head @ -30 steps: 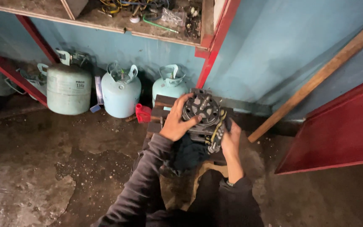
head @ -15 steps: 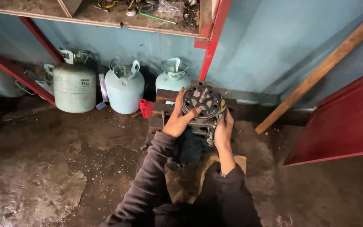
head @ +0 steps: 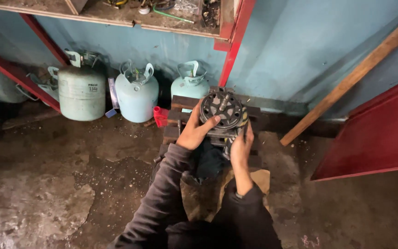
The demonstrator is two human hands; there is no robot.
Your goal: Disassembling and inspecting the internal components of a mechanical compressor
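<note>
Since the earlier frame both hands have shifted slightly on the round metal compressor (head: pixel 221 116), turning it face-up. It sits on a dark wooden stand (head: pixel 180 121) before three pale gas cylinders (head: pixel 137 94). Left hand (head: pixel 195 131) grips its rim; right hand (head: pixel 240 147) clasps its lower side.

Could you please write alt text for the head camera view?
Both hands, left hand and right hand, grip a dark round motor part above a wooden pallet. Three pale gas cylinders stand against the blue wall.
</note>
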